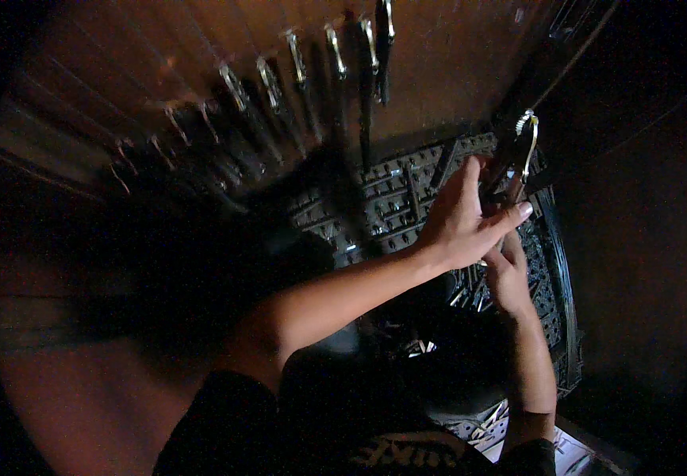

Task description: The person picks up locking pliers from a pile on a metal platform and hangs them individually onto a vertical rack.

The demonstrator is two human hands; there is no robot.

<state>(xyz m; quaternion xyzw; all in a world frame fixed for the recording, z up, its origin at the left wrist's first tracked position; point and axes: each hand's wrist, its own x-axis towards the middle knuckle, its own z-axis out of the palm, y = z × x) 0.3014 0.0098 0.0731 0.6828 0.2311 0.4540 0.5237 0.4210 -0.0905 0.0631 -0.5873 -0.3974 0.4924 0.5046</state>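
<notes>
My left hand [468,225] reaches across to the right, its fingers bent around a dark slim thing with a shiny curved metal end [531,147]. Ridges like a coil show at the top of that metal, where a thin line [577,62] runs up from it. Just below, my right hand [508,278] is closed, close under the left palm. What its fingers grip is hidden by the left hand. The kind of the held thing cannot be made out in the dim light.
Several similar shiny metal ends with dark bodies [296,57] hang in a row before a brown wall [431,71]. Behind my hands stands a dark board studded with small pegs [395,190]. Pale sheets and metal pieces [493,428] lie low at right. Deep shadow covers the left.
</notes>
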